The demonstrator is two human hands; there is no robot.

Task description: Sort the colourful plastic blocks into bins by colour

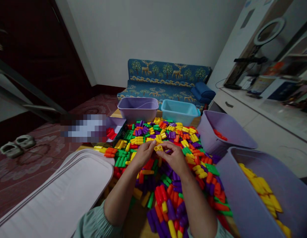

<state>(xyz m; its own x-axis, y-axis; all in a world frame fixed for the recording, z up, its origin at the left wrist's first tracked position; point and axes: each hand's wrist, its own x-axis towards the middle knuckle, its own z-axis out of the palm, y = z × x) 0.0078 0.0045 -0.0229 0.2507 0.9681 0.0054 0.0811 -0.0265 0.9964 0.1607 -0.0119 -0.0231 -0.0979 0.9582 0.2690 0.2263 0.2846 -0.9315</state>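
Over the middle of the table, my left hand (144,154) and my right hand (175,157) meet with fingers closed around a yellow plastic toy block (158,148). Two round hollow ends of this block face me. Fingers cover part of it, so I cannot tell whether it is one block or joined ones. Below and around both hands spreads a thick heap of tube-shaped toy blocks (165,195) in red, orange, yellow, green and purple, many joined side by side.
A purple bin (137,110) and a light blue bin (179,112) stand at the back. On the right, one purple bin (228,132) holds red blocks, and a nearer one (257,218) holds yellow blocks. White lids (69,188) and a box (117,124) with red blocks lie left.
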